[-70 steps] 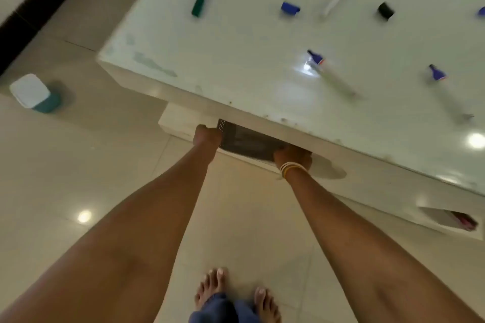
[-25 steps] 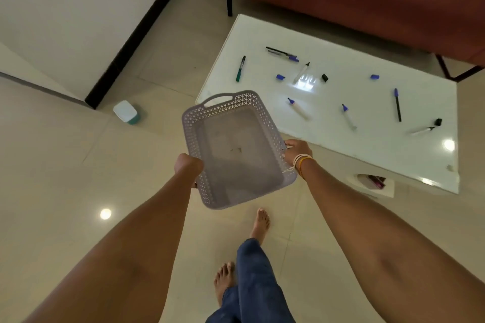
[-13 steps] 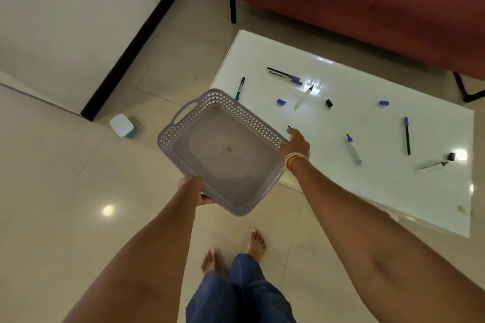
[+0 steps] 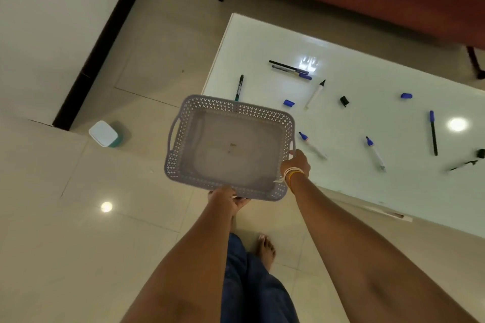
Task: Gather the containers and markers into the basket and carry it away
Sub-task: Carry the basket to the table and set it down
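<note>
Here both hands, left and right, grip the grey basket; no marker lettering is legible.

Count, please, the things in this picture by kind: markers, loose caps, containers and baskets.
Markers: 8
Loose caps: 4
Containers: 1
Baskets: 1
Total: 14

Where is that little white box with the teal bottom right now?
In the head view the white and teal container sits on the floor at the left, near the dark skirting board, left of the basket and apart from the table.
</note>
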A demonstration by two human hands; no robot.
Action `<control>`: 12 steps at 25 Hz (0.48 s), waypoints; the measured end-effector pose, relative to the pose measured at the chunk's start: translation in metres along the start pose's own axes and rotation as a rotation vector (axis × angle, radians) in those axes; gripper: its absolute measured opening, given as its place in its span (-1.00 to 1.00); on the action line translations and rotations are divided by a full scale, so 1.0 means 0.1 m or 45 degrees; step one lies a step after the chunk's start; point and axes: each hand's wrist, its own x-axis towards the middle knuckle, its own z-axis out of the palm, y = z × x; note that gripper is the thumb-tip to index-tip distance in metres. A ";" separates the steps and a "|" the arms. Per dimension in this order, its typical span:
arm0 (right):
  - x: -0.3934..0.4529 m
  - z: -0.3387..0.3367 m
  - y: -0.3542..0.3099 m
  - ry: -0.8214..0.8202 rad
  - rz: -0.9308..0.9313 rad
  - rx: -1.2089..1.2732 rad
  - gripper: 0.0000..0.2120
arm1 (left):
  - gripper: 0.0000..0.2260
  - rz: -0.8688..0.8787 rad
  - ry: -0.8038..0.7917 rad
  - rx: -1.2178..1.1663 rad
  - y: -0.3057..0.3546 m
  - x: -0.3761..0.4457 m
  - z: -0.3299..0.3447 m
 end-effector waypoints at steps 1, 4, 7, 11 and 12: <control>0.05 -0.01 -0.01 0.018 0.018 -0.016 -0.64 | -0.61 -0.078 -0.054 0.002 0.00 0.02 0.02; 0.17 -0.01 -0.01 0.082 0.048 -0.018 -0.64 | -0.79 -0.181 -0.068 0.074 0.06 -0.04 0.12; 0.29 0.00 -0.02 0.155 0.062 0.024 -0.66 | -0.74 -0.203 -0.037 0.130 0.14 0.05 0.21; 0.43 -0.07 -0.05 0.211 0.103 0.050 -0.66 | -0.71 -0.159 -0.064 0.203 0.19 0.05 0.36; 0.46 -0.10 -0.06 0.223 0.092 0.041 -0.67 | -0.70 -0.143 -0.080 0.241 0.19 0.06 0.39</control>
